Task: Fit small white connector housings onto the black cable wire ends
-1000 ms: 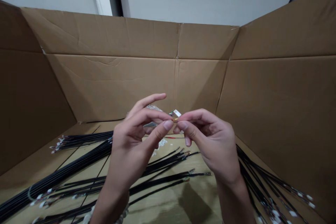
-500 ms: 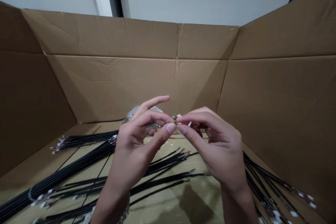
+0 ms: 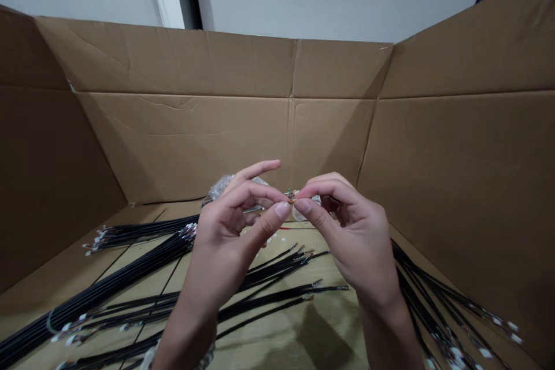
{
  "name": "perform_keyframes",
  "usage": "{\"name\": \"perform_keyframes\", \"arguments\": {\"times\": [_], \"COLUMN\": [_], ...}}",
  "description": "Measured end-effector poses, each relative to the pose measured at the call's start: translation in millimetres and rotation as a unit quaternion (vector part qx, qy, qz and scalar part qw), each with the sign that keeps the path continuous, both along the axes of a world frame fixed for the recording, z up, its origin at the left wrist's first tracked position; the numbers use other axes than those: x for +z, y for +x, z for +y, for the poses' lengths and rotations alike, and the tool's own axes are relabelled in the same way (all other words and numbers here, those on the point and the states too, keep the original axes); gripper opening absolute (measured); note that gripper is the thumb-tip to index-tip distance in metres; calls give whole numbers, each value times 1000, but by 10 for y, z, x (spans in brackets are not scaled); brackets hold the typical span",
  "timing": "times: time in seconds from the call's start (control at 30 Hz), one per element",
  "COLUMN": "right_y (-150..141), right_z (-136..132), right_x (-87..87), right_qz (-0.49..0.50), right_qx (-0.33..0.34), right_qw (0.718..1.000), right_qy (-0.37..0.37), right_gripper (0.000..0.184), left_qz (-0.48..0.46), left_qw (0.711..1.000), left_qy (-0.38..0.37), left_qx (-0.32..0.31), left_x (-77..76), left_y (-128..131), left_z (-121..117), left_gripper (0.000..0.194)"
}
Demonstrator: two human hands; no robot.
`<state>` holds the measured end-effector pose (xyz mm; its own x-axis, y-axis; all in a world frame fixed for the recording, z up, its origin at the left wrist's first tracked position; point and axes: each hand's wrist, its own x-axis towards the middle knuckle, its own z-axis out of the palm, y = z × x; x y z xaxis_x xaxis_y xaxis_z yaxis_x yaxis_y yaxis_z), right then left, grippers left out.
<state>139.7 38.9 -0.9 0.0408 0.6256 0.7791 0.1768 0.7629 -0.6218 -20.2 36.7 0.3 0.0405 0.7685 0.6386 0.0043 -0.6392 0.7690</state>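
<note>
Thin coloured wires (image 3: pixel 292 201), orange among them, show between the fingertips of both hands. My left hand (image 3: pixel 228 234) pinches them with thumb and forefinger, its other fingers raised and apart. From the right side, my right hand (image 3: pixel 355 231) closes thumb and forefinger on the same small spot, its remaining fingers curled. The two sets of fingertips almost touch. Bits of green and white show just behind them, too small to make out. Below the hands lie black cables (image 3: pixel 277 295) with bare wire ends pointing right.
Bundled black cables (image 3: pixel 117 295) with white connectors lie at left, and a smaller bunch (image 3: pixel 147 232) lies behind. More cables (image 3: pixel 427 295) fan out at right. A clear plastic bag (image 3: pixel 221 185) sits at the back. Cardboard walls (image 3: pixel 195 144) enclose the work surface.
My right hand has shifted slightly left and turned a little, its fingers curling more. A white piece beside its fingertips no longer shows there. My left hand has hardly moved.
</note>
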Motion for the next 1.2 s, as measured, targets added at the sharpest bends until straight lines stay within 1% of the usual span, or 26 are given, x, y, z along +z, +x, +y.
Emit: {"name": "perform_keyframes", "arguments": {"times": [0.13, 0.37, 0.47, 0.57, 0.7, 0.8, 0.83, 0.87, 1.0, 1.1, 1.2], "right_y": [10, 19, 15, 14, 18, 22, 23, 25, 37, 48, 53], "right_z": [-7, 17, 44, 61, 56, 37, 29, 21, -1, -4, -6], "right_x": [-12, -24, -22, -23, -32, -38, -39, -39, -41, -46, -50], "right_qz": [-9, -14, -17, -12, -10, -23, -32, -42, -77, -90, -98], "right_qx": [-1, -9, -1, 6, 17, 19, 19, 18, 13, 12, 21], "right_qw": [1000, 1000, 999, 999, 999, 997, 996, 995, 989, 985, 982], "right_qy": [13, 25, 36, 43, 45, 70, 78, 87, 127, 146, 157], "right_gripper": [11, 10, 11, 11, 11, 12, 13, 13, 13, 14, 16], "left_qz": [-15, -66, -63, -58, -50, -55, -63, -69, -61, -7, 46], "left_qw": [1000, 995, 994, 993, 995, 996, 996, 995, 997, 999, 997], "left_qy": [-4, -50, -66, -67, -50, -38, -37, -36, -7, 35, 59], "left_qx": [-13, -47, -67, -78, -69, -59, -57, -55, -45, -28, -14], "left_x": [3, 8, 11, 23, 45, 50, 50, 50, 55, 63, 69], "left_y": [10, -32, -94, -139, -120, -69, -52, -38, -26, -68, -119], "left_z": [17, 25, 24, 16, -13, -42, -50, -58, -78, -86, -102], "left_gripper": [10, 12, 12, 15, 21, 33, 34, 31, 3, 7, 5]}}
